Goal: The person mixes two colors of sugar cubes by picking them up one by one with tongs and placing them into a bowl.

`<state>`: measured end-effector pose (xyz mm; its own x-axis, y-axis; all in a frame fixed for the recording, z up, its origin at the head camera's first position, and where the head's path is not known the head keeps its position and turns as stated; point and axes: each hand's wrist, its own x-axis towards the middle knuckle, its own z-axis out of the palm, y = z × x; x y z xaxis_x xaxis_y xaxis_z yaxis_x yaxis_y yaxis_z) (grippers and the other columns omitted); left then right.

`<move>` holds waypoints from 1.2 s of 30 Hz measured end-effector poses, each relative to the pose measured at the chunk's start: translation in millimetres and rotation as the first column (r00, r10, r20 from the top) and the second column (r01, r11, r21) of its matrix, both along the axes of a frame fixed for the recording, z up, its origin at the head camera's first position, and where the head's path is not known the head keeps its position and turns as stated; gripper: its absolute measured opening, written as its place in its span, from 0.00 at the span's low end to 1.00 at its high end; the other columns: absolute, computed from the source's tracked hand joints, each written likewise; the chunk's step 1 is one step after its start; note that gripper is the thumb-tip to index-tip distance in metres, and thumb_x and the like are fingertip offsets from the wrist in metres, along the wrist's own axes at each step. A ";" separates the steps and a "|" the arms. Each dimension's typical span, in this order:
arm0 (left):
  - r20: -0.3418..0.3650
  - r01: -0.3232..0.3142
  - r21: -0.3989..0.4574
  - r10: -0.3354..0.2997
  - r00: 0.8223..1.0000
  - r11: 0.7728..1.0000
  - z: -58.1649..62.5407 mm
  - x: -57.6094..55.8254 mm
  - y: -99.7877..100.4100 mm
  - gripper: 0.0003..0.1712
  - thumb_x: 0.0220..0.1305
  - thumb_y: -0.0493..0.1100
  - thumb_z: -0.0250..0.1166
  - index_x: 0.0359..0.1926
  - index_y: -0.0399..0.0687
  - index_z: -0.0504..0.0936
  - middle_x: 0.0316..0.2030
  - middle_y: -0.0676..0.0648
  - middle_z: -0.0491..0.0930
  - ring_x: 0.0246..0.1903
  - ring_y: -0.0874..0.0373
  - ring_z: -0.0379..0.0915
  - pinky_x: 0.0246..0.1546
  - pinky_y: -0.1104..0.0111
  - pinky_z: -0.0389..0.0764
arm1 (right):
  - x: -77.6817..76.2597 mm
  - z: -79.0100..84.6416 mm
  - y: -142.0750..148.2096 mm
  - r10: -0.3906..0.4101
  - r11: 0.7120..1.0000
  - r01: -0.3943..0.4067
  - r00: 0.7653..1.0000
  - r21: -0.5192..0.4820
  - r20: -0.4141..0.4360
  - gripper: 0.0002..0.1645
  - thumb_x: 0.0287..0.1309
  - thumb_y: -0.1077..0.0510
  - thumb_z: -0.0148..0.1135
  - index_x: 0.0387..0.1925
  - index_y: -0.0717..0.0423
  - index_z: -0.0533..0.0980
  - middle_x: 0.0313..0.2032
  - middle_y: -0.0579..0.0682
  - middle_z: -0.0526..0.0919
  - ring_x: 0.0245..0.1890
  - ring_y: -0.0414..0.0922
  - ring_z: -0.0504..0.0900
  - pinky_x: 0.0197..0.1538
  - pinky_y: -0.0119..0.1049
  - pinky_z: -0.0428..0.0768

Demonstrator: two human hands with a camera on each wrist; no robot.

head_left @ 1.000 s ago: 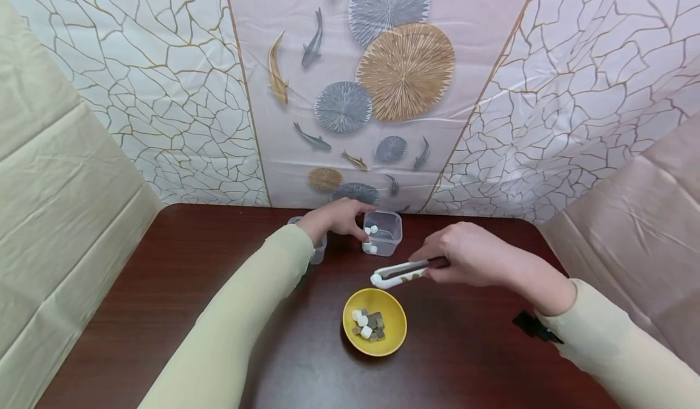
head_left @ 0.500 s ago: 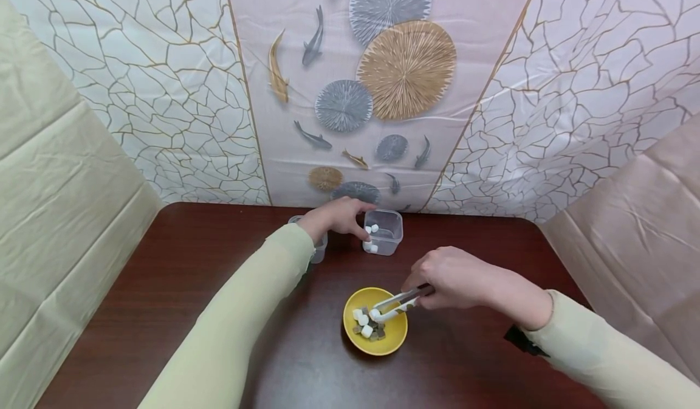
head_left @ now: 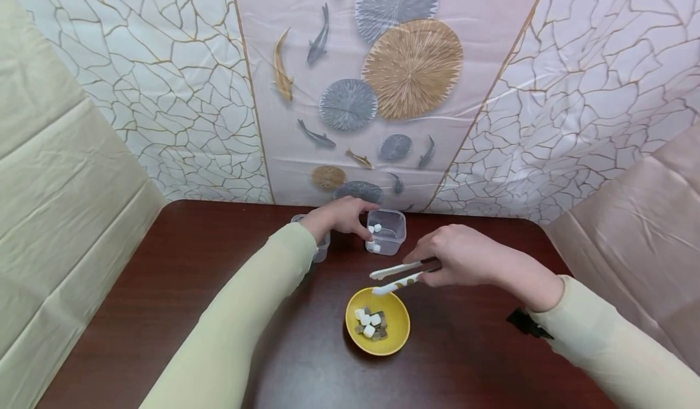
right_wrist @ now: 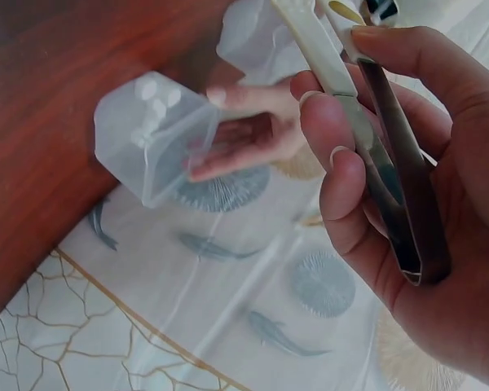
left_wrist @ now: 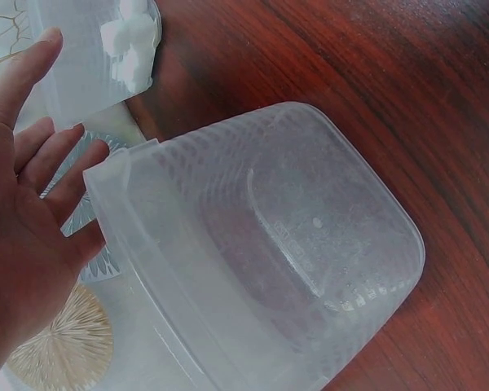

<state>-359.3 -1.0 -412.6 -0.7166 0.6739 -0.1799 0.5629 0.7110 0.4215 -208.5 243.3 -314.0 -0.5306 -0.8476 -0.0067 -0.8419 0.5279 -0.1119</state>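
My right hand (head_left: 459, 254) grips a pair of tongs (head_left: 395, 285), white at the tips with a darker metal handle end. Their arms stand apart with nothing between them, above the far rim of a yellow bowl (head_left: 401, 331). Inside that bowl lie several white cubes (head_left: 369, 331) and grey-brown cubes (head_left: 383, 332). My left hand (head_left: 346, 216) is at the left side of a clear plastic container (head_left: 391, 239), its thumb and fingers spread along the rim. A few white cubes (right_wrist: 155, 102) sit in this container, seen also in the right wrist view.
A second clear container (left_wrist: 310, 236) stands left of the first, partly under my left wrist. All of it rests on a dark wooden table (head_left: 180, 287). A patterned cloth (head_left: 306, 93) hangs behind the table, and beige cloth sides (head_left: 76, 214) flank it.
My right hand lowered the tongs with a white cube into the yellow bowl and let it go there. Then the tongs rose back and opened. My left hand stayed by the container.
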 end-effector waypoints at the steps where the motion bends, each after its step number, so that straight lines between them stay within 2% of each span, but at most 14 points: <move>1: 0.003 -0.001 0.004 0.001 1.000 1.000 0.2 0.4 -0.1 0.47 0.67 0.55 0.76 0.81 0.54 0.68 0.75 0.44 0.73 0.75 0.47 0.65 0.74 0.56 0.69 | -1.4 1.5 0.4 -0.004 1.000 0.004 1.000 -0.004 -0.006 0.15 0.54 0.60 0.74 0.44 0.43 0.91 0.39 0.32 0.90 0.35 0.31 0.84 0.38 0.37 0.83; 5: 0.012 0.001 0.013 -0.001 1.000 1.000 1.0 1.5 -0.7 0.47 0.67 0.54 0.76 0.82 0.53 0.67 0.75 0.44 0.72 0.76 0.46 0.64 0.74 0.56 0.69 | -6.6 6.2 1.7 -0.033 0.999 0.033 0.999 -0.006 -0.024 0.16 0.54 0.59 0.75 0.44 0.41 0.91 0.39 0.31 0.90 0.35 0.33 0.85 0.38 0.38 0.84; 8: 0.008 0.007 0.010 -0.007 1.000 1.000 1.0 1.3 -0.2 0.47 0.67 0.54 0.76 0.82 0.53 0.67 0.75 0.44 0.72 0.76 0.46 0.65 0.74 0.56 0.69 | -10.0 9.4 2.8 -0.060 0.998 0.059 0.998 -0.006 -0.030 0.16 0.54 0.58 0.75 0.44 0.37 0.91 0.38 0.29 0.88 0.33 0.32 0.81 0.36 0.38 0.82; 12: 0.009 0.012 0.001 -0.012 1.000 1.000 0.6 0.9 0.9 0.46 0.68 0.54 0.75 0.82 0.53 0.66 0.76 0.45 0.72 0.76 0.46 0.64 0.74 0.56 0.69 | -17.8 12.3 5.9 -0.078 0.997 0.077 0.996 -0.013 -0.041 0.17 0.53 0.59 0.75 0.45 0.38 0.91 0.38 0.31 0.89 0.34 0.33 0.82 0.37 0.39 0.83; 17: 0.017 0.011 -0.006 -0.011 1.000 1.000 0.1 -0.1 0.5 0.47 0.68 0.56 0.75 0.82 0.54 0.66 0.77 0.45 0.70 0.77 0.46 0.62 0.75 0.55 0.68 | -33.8 15.2 11.1 -0.107 0.994 0.106 0.993 -0.016 -0.057 0.16 0.52 0.60 0.75 0.42 0.39 0.91 0.31 0.31 0.85 0.31 0.36 0.81 0.36 0.40 0.82; 19: 0.021 0.009 -0.006 -0.008 1.000 1.000 0.0 -0.8 0.3 0.47 0.68 0.56 0.75 0.82 0.55 0.66 0.77 0.46 0.70 0.77 0.46 0.62 0.75 0.55 0.67 | -40.9 16.8 12.9 -0.133 0.991 0.133 0.989 -0.011 -0.072 0.15 0.52 0.60 0.74 0.43 0.42 0.91 0.29 0.35 0.84 0.29 0.38 0.79 0.33 0.41 0.80; 24: 0.020 0.006 -0.010 -0.006 1.000 1.000 -0.2 -2.0 0.2 0.47 0.69 0.56 0.75 0.83 0.55 0.65 0.78 0.46 0.69 0.78 0.46 0.61 0.76 0.55 0.66 | -58.6 18.2 14.7 -0.224 0.972 0.232 0.965 0.041 -0.139 0.17 0.55 0.56 0.75 0.48 0.49 0.91 0.36 0.47 0.91 0.34 0.49 0.88 0.37 0.53 0.84; 26: 0.022 0.006 -0.009 -0.006 1.000 1.000 -0.4 -2.3 0.0 0.47 0.69 0.56 0.75 0.83 0.54 0.65 0.78 0.46 0.69 0.78 0.46 0.60 0.76 0.55 0.66 | -65.8 16.6 13.9 -0.251 0.962 0.264 0.955 0.064 -0.160 0.17 0.55 0.55 0.75 0.49 0.48 0.91 0.38 0.49 0.92 0.37 0.54 0.89 0.38 0.56 0.84; 31: 0.026 0.004 -0.005 -0.004 1.000 1.000 -0.1 -2.3 -0.9 0.48 0.68 0.56 0.75 0.83 0.54 0.65 0.77 0.46 0.69 0.78 0.47 0.61 0.76 0.56 0.66 | -82.3 9.1 8.2 -0.266 0.952 0.289 0.945 0.104 -0.190 0.16 0.55 0.55 0.75 0.47 0.47 0.91 0.36 0.49 0.91 0.35 0.56 0.88 0.35 0.57 0.83; 36: 0.034 0.002 -0.004 -0.001 0.999 1.000 1.0 -2.5 -0.3 0.48 0.68 0.56 0.75 0.83 0.55 0.65 0.77 0.46 0.69 0.78 0.46 0.60 0.76 0.56 0.66 | -94.2 1.0 0.2 -0.279 0.936 0.311 0.940 0.165 -0.195 0.17 0.55 0.55 0.75 0.48 0.47 0.91 0.41 0.50 0.92 0.39 0.57 0.89 0.37 0.56 0.84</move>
<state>-361.8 -1.3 -411.6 -0.7091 0.6741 -0.2068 0.5495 0.7121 0.4370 -302.6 243.5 -312.9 -0.7639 -0.6439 -0.0426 -0.6425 0.7527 0.1433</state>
